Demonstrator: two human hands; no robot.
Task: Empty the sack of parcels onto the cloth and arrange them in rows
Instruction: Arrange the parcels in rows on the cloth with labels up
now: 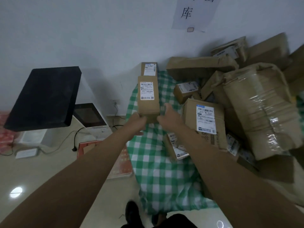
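Observation:
A green-and-white checked cloth (158, 163) lies on the floor. Both my hands grip the near end of a long labelled cardboard parcel (148, 96) at the cloth's far left: my left hand (137, 120) at its left corner, my right hand (166, 116) at its right corner. A smaller labelled parcel (148, 68) lies just beyond it, by the wall. To the right, several parcels lie in a loose heap, among them a big labelled box (205, 119), a small box (185, 90) and a large taped bundle (261, 109). No sack is visible.
A black-topped unit (44, 96) and a white printer (89, 117) with cables stand on the left by the wall. A red flat box (118, 162) lies beside the cloth's left edge. My dark shoe (131, 211) is at the cloth's near edge.

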